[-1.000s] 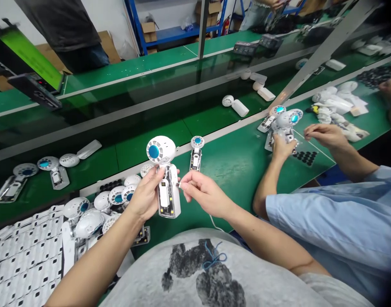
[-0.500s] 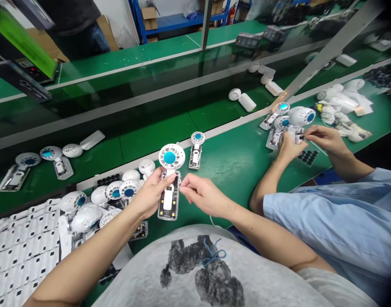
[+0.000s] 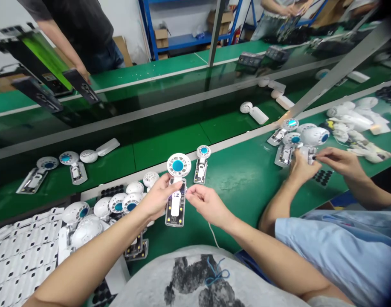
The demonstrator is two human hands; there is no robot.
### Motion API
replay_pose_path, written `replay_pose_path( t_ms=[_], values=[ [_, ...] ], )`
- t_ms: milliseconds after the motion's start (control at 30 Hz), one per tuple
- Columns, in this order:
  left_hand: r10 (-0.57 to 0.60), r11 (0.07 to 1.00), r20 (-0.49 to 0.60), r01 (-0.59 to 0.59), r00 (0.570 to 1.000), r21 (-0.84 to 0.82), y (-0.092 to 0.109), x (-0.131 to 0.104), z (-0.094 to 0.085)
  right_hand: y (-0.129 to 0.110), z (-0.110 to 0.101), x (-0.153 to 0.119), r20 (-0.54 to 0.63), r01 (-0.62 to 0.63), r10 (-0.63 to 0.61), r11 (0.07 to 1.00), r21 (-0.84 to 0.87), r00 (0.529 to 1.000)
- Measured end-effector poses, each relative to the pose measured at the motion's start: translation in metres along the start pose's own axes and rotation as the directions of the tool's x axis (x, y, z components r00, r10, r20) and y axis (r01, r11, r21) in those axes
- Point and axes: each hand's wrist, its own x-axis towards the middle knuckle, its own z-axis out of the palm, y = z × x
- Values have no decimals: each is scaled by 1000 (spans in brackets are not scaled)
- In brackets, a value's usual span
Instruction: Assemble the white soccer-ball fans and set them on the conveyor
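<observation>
Upright in front of me is a fan-like device (image 3: 175,204) with a round vented white head, a blue disc at its centre, and a flat clear-edged body showing a dark circuit board. My left hand (image 3: 161,192) grips it by the neck and left side, thumb across the front. At the body's right edge, my right hand (image 3: 208,202) has its fingertips pinched together. Whatever lies between them is too small to make out. Just beyond stands a similar smaller-looking device (image 3: 201,164) on the green bench (image 3: 236,170). Below my right hand hangs a white cable (image 3: 213,235).
Left, a pile of white round-headed devices (image 3: 86,230) sits beside rows of white casings (image 3: 19,251). A conveyor belt (image 3: 169,140) carries several more devices. On the right, a co-worker's hands (image 3: 305,166) handle another device near black round pads (image 3: 323,177). A slanted metal post (image 3: 339,70) rises there.
The view has shifted, so the scene sits lower and further right. Both hands keep their places on the device. Across the belt, a person's arm has come into view.
</observation>
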Motion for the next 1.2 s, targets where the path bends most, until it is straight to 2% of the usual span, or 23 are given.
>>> replay_pose_path(
  t_ms=[167, 267, 300, 333, 367, 400, 433, 467, 500, 567, 633, 700, 767, 833, 867, 933, 967, 1033, 1067, 1133, 1200],
  values=[
    [50, 998, 99, -53, 994, 24, -2, 6, 21, -6, -9, -9, -100, 14, -21, 997, -71, 995],
    [67, 995, 166, -77, 984, 59, 0, 7, 25, -12, -26, -29, -173, 13, -37, 990, -141, 984],
    [73, 991, 132, -87, 989, 103, 4, 9, 22, -13, -35, -37, -248, -9, -27, 990, -141, 969],
    [105, 983, 50, -111, 993, 149, 10, 14, 17, -12, -46, -46, -355, -40, -6, 992, -122, 935],
    [164, 972, -62, -150, 985, 183, 16, 21, 10, -11, -56, -55, -488, -72, 19, 993, -89, 873],
    [230, 960, -177, -193, 957, 203, 23, 31, 5, -8, -66, -63, -618, -103, 47, 993, -55, 784],
    [290, 951, -273, -244, 917, 190, 27, 43, 1, -4, -74, -68, -697, -116, 66, 993, -24, 714],
    [299, 953, -293, -267, 908, 146, 29, 57, 2, 1, -80, -71, -705, -112, 71, 994, -12, 706],
    [265, 964, -259, -245, 929, 108, 28, 71, 7, 7, -82, -69, -648, -114, 79, 993, -13, 757],
    [118, 991, -132, -109, 984, 72, 13, 97, 31, 20, -82, -57, -550, -107, 69, 994, -36, 832],
    [14, 996, -45, -10, 999, 88, -14, 116, 66, 35, -81, -37, -513, -96, 50, 993, -65, 857],
    [-17, 994, -52, 22, 998, 111, -44, 130, 102, 51, -85, -17, -540, -79, 28, 994, -72, 841],
    [-30, 990, -104, 44, 994, 135, -65, 143, 127, 70, -94, -1, -594, -67, 16, 996, -64, 804],
    [-39, 988, -174, 64, 984, 139, -74, 157, 136, 88, -105, 15, -624, -94, 25, 993, -78, 781],
    [-39, 990, -207, 67, 978, 126, -73, 163, 134, 96, -110, 23, -637, -123, 48, 990, -74, 770],
    [-26, 995, -255, 49, 967, 87, -62, 170, 115, 106, -115, 35, -627, -139, 73, 989, -57, 776],
    [-8, 998, -279, 27, 960, 64, -52, 170, 99, 109, -116, 39, -619, -140, 84, 989, -43, 781],
    [44, 999, -359, -38, 932, 25, -25, 165, 51, 108, -114, 43, -594, -136, 100, 991, -17, 798],
    [72, 997, -434, -75, 898, 9, -10, 162, 23, 106, -113, 42, -582, -137, 106, 991, -9, 806],
    [86, 992, -602, -126, 794, -24, 22, 158, -39, 101, -110, 41, -570, -141, 116, 990, 1, 813],
    [27, 988, -717, -129, 696, -88, 47, 159, -95, 96, -108, 39, -579, -151, 126, 989, 5, 806]
  ],
)
